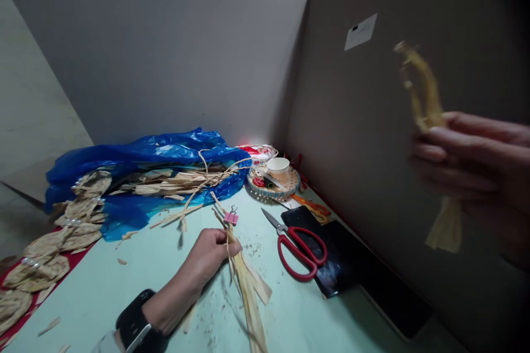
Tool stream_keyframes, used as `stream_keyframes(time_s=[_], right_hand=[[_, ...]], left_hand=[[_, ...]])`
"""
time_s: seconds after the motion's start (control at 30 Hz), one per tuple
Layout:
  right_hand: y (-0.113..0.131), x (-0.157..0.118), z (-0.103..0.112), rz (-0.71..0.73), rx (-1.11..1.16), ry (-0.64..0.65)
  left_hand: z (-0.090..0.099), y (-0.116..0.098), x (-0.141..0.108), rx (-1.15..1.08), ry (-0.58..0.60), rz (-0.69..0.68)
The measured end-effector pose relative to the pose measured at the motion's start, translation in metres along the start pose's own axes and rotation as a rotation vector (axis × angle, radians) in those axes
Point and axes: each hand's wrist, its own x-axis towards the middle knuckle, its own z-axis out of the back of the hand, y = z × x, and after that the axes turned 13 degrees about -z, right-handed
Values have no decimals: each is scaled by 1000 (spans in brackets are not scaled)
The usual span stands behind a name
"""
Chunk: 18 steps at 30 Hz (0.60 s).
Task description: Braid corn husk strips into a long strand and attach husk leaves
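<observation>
My left hand [213, 253], with a dark watch on its wrist, pinches a bundle of pale dried husk strips [248, 292] on the table. A pink binder clip [231, 218] grips the strips just beyond my fingers. Raised at the right, my right hand [476, 160] is closed around a folded yellowish husk strip [430, 88]. That strip loops above the fingers, and its flared end hangs below them. The hand is slightly blurred. Red-handled scissors [300, 253] lie between the two hands, partly over a black phone [331, 278].
A blue plastic bag [144, 151] with more husk strips [165, 183] lies at the back left. Coiled husk pieces [41, 253] line the left edge. A woven tray [273, 192] bears a paper cup [278, 167]. Grey partitions [199, 55] stand behind and right.
</observation>
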Motion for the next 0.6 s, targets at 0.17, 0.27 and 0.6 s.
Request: stream_keyframes(time_s=[0.17, 0.27, 0.6], right_hand=[[-29, 7, -51, 25, -494, 73], [-41, -1, -92, 127, -626, 12], [-12, -67, -221, 153, -201, 566]], left_hand=[[-1, 0, 0, -17, -8, -12], [0, 3, 1, -31, 2, -15], [1, 0, 3, -43, 22, -106]])
